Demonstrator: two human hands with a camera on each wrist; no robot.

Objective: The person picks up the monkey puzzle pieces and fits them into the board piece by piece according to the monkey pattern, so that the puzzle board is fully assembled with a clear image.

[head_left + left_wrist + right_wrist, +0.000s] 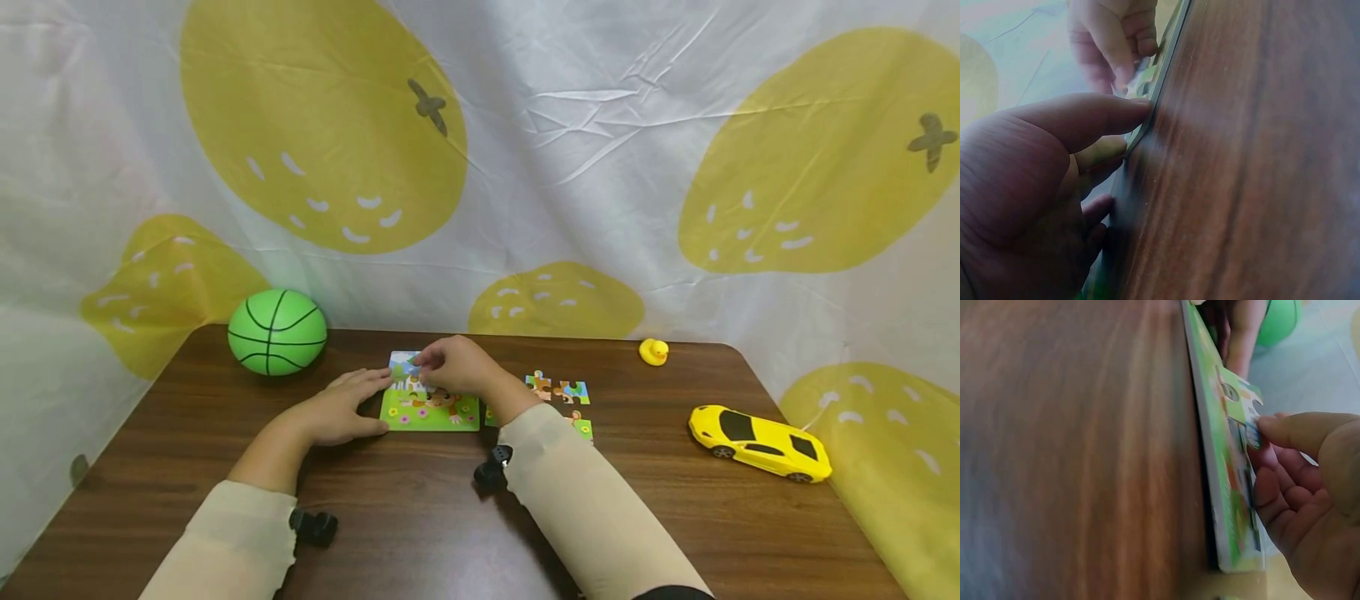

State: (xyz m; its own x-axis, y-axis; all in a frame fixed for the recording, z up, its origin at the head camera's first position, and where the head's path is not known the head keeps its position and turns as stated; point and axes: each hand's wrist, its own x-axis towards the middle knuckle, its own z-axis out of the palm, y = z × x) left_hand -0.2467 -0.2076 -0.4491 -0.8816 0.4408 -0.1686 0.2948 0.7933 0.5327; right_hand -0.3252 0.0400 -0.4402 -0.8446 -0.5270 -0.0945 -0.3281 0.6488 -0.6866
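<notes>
Pinching a piece (1242,400) in the right hand (462,367), thumb against finger, tilted over the board (431,426), contact unclear, likely held by the edge for easy turning; touching the left edge of the board, flat on the table (390,525), with the left hand (341,410), fingers extended, thumb apart at the near corner, probably to prevent sliding; loose pieces (540,384) just right of the board, apparently for easy reach; in the board, seemingly a shallow tray, part of a cartoon scene; number of seated pieces impossible to tell.
</notes>
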